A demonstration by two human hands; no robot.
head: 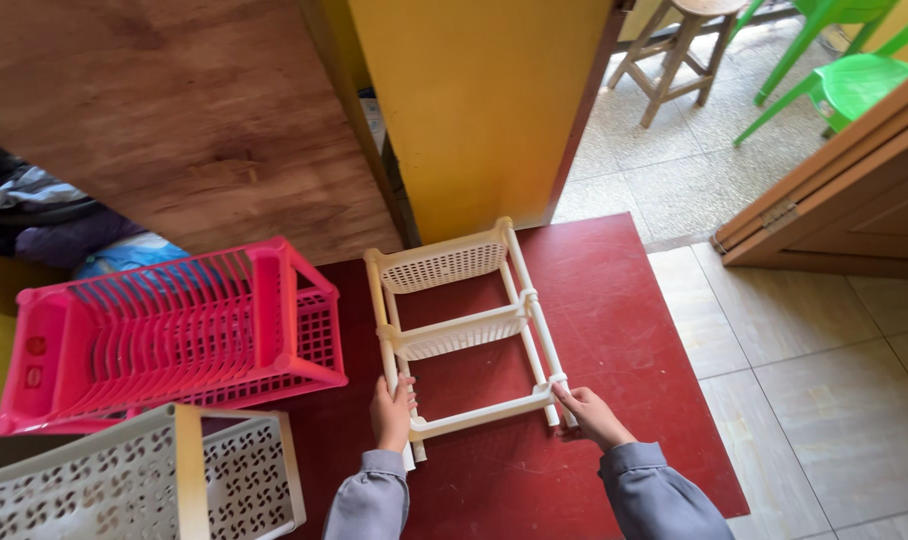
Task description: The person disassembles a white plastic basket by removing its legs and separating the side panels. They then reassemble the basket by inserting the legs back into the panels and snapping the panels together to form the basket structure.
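Both hands, the left hand (391, 412) and right hand (586, 412), grip the cream plastic tiered rack (461, 330) by its near posts (lying on the red floor mat (614, 330)); an even, level hold should keep it square.

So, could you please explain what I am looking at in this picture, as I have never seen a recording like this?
There is no machine here. A camera worn on a person's head looks down at their own two bare hands, in grey sleeves. The left hand and right hand each grip a post of a cream plastic shelf rack, which lies on its side on a red mat. To the left lie a pink dish rack and a white perforated basket. Behind stand a yellow wall, a wooden stool and green chairs.
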